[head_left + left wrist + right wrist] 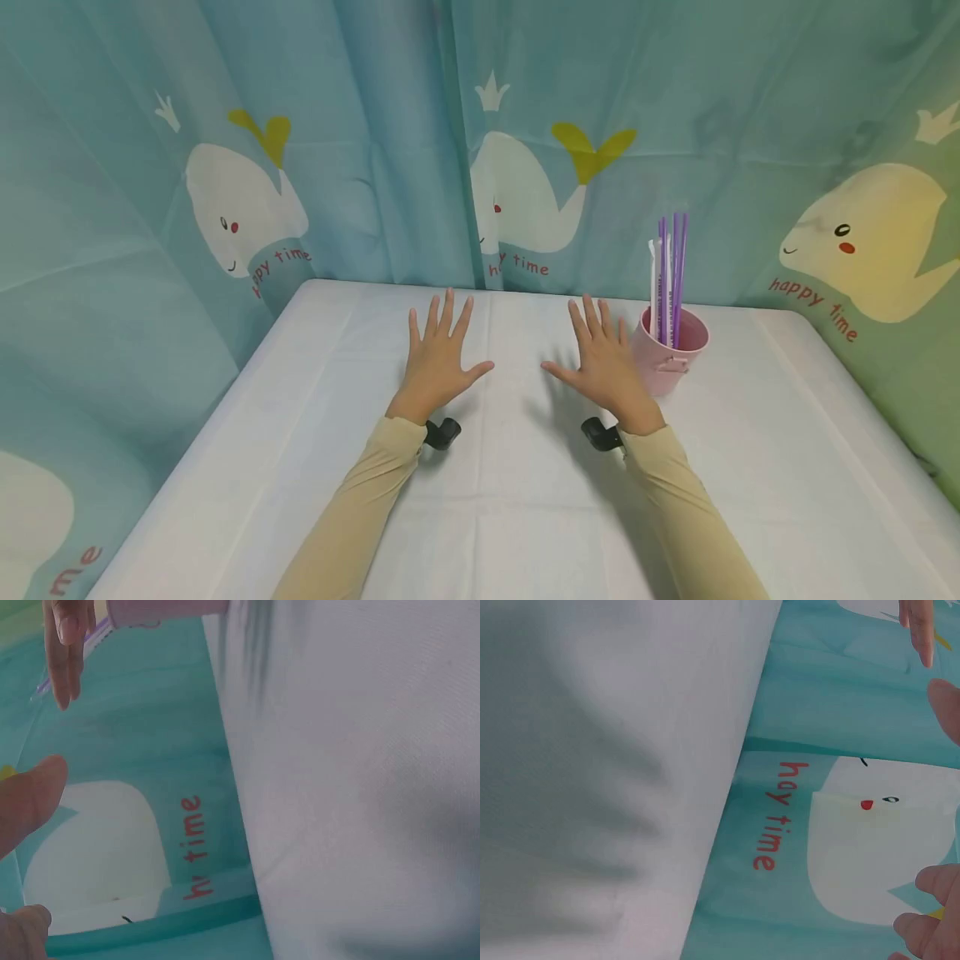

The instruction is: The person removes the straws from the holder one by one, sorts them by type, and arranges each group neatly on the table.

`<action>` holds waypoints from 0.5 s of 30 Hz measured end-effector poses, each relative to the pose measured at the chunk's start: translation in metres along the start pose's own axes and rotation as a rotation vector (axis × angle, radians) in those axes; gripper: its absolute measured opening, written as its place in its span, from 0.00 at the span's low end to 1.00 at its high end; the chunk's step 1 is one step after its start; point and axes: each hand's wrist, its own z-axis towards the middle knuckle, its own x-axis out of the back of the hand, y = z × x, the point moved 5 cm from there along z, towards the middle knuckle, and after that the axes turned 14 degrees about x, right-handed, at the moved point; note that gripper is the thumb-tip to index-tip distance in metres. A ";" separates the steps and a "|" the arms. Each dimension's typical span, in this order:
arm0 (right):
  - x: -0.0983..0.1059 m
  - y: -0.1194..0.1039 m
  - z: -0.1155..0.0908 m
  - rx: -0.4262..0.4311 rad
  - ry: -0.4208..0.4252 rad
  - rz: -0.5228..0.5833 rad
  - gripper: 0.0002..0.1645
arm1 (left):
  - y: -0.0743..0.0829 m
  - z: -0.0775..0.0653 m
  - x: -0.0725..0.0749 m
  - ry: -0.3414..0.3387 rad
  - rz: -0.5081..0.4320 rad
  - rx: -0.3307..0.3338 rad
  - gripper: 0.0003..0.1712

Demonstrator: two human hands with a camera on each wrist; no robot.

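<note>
One left hand (435, 367) and one right hand (606, 367) show on my feed, fingers spread wide above the desk (525, 533); the pink bucket (663, 372) of sticks (679, 283) stands just beside the right.

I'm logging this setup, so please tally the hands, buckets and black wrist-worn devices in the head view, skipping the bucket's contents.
Hands: 2
Pink bucket: 1
Black wrist-worn devices: 2
Total: 5

Both hands (936, 919) (921, 630) show partly in front of a whale-print curtain (832, 724).
</note>
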 end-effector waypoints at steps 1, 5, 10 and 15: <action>0.001 0.000 0.000 0.001 0.001 -0.002 0.60 | 0.000 0.000 0.000 -0.002 -0.004 -0.001 0.55; 0.004 0.001 0.001 0.000 -0.010 -0.001 0.60 | 0.002 0.001 0.002 -0.010 -0.004 -0.004 0.55; 0.008 0.004 0.002 0.005 0.013 0.016 0.60 | 0.008 0.004 0.004 0.002 0.001 -0.014 0.54; 0.016 0.007 0.001 0.025 0.069 0.027 0.60 | 0.017 0.007 0.007 0.005 -0.024 -0.020 0.55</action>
